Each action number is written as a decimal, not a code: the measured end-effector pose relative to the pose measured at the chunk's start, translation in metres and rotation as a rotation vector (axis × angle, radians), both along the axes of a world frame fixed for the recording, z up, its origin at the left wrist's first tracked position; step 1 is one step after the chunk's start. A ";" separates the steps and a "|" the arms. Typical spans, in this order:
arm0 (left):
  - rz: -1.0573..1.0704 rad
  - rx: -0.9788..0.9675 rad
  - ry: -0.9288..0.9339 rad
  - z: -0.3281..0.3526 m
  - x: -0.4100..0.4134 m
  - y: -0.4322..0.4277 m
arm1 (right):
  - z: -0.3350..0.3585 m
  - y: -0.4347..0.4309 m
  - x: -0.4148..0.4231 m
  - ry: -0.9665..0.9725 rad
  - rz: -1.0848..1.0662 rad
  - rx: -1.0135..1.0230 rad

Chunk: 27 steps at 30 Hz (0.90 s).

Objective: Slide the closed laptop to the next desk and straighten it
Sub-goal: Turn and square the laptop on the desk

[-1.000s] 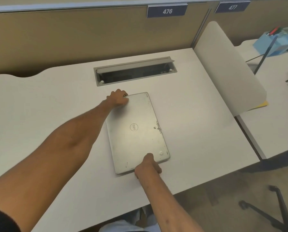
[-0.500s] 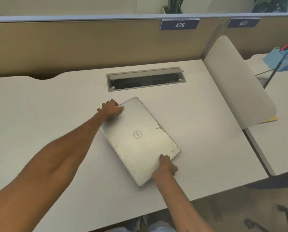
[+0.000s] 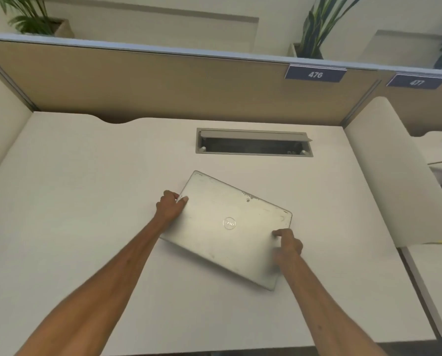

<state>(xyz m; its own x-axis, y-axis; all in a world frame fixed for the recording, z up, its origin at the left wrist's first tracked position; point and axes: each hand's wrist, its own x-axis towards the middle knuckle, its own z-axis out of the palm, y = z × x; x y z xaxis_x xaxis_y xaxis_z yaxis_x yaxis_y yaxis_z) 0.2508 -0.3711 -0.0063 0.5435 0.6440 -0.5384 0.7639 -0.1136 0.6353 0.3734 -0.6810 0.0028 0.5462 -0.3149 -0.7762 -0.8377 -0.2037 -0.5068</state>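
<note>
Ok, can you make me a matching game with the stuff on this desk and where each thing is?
Things:
1. closed laptop
2. cable tray
3. sign 476
4. left hand

Places:
A. on the partition wall
B. sunk into the desk, lid open
C. gripping the laptop's left edge
D. lying crooked on the desk

Pairs: 1-D, 2-B, 3-A, 4-C

You sit in open-plan office. Beige partition panel [image 3: 163, 83] backs pale surface [image 3: 86, 201]; numbered plate 476 [image 3: 315, 74] and plate 477 [image 3: 416, 82] mark separate workstations. Recessed cable tray [image 3: 253, 145] set in surface. White side divider [image 3: 384, 176] separates neighbouring station. Potted plants [image 3: 317, 29] behind partition.
</note>
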 end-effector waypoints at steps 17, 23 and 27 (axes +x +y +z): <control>0.251 -0.040 0.054 -0.013 -0.027 -0.073 | -0.007 0.002 0.045 -0.136 0.361 -0.281; 0.268 -0.014 0.085 -0.010 -0.026 -0.082 | -0.015 0.000 0.035 -0.216 0.434 -0.334; 0.213 0.048 0.100 -0.008 -0.031 -0.088 | -0.019 -0.007 0.026 -0.284 0.508 -0.388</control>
